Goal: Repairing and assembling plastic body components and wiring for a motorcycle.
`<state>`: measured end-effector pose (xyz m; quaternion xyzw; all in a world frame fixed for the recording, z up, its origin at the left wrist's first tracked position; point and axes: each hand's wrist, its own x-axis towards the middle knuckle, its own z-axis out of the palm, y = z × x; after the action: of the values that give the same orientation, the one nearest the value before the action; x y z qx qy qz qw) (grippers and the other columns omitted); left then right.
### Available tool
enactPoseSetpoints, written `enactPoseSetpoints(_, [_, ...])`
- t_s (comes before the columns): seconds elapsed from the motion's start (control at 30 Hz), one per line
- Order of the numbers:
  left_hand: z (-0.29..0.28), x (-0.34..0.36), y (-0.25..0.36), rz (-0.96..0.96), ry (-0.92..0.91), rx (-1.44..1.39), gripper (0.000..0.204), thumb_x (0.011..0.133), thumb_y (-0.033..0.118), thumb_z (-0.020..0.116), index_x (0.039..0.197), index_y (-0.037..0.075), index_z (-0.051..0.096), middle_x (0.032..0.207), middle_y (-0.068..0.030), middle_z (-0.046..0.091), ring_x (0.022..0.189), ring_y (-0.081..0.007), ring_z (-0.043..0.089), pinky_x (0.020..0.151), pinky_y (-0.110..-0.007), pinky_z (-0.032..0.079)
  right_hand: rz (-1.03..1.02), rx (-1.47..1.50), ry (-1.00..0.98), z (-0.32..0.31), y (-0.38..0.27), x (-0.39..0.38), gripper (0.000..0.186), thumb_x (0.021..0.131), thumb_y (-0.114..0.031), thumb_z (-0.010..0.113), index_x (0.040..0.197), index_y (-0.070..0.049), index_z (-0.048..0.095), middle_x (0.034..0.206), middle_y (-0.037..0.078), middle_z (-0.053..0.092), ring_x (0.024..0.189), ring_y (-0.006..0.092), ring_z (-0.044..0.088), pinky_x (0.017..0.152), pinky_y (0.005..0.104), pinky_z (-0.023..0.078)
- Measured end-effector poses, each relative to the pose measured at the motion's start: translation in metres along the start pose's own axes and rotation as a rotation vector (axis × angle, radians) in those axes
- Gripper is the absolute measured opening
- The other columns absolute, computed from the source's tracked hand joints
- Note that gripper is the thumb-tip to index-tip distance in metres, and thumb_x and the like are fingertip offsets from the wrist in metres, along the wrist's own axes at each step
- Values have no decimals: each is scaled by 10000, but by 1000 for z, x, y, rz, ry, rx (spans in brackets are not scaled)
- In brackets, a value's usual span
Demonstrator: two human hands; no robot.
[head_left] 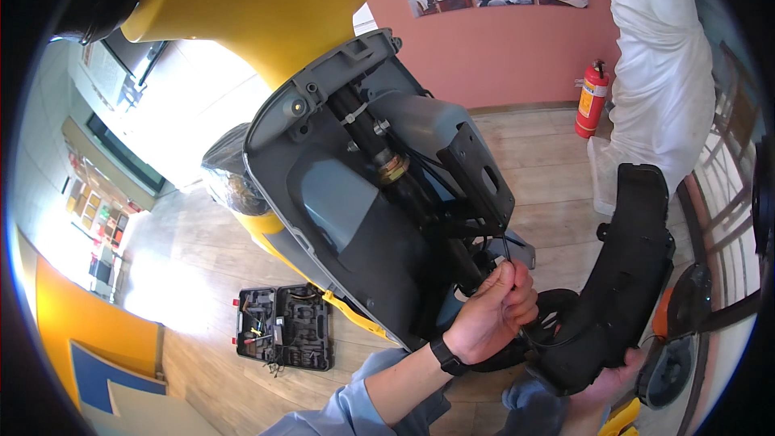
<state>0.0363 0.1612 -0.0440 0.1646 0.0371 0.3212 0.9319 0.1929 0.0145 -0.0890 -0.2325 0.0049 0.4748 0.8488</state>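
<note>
The thumb and fingers of my left hand (502, 307) are pinched on a thin black cable (507, 252) below the steering column (395, 168) of a scooter. A long curved black plastic panel (620, 266) stands tilted to the right. My right hand (617, 375) grips its lower end from beneath, with part of the fingers hidden behind it. Around the column sits the scooter's grey inner shell (319, 218), joined to a yellow front cover (250, 0). A black slotted metal bracket (480, 178) stands beside the column.
An opened black toolbox (305, 329) with tools lies on the wooden floor at left. A red fire extinguisher (592, 101) stands by the far pink wall. Something wrapped in white sheeting (662, 73) rises at the right, with a black round-ended part (666, 371) lower down.
</note>
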Motion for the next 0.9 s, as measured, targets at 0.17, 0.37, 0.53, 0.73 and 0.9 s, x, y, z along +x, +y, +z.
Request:
enactPoseSetpoints(0.17, [15,1,1,32,184,165,346,1020,409,337,1023,119,525,852,-26,484,854,-182,468,810,-317,367,60,89,139,17,10,2,729,795,-490,477,1357,-26,439,1342,172,497,1215,358,489,1052,507,377])
enactPoseSetpoints(0.37, [0,-3,10,33,90,223,327,1018,342,343,1048,78,534,933,-45,527,882,-200,532,791,-327,416,195,107,-129,29,19,-5,659,814,-386,495,1370,-35,438,1353,156,512,1232,353,494,1080,488,352])
enactPoseSetpoints(0.53, [17,-6,19,37,150,261,320,1011,337,380,970,74,556,666,-9,422,636,-149,413,635,-279,348,204,47,-77,50,35,-49,615,830,-338,491,1368,-44,445,1340,125,533,1231,315,505,1088,461,349])
enactPoseSetpoints(0.73, [3,-8,39,-98,-107,-47,323,1006,331,399,902,67,551,550,41,307,517,-89,311,535,-260,287,31,-172,-51,37,72,-128,581,821,-226,529,1368,-56,438,1340,90,529,1207,299,518,1070,466,357])
enactPoseSetpoints(0.9, [-3,-11,37,-107,-35,-34,284,1001,299,425,893,63,541,551,35,302,513,-91,303,514,-246,276,-57,-250,50,25,93,-162,608,804,-83,561,1384,-180,402,1289,46,531,1194,265,510,1011,516,395])
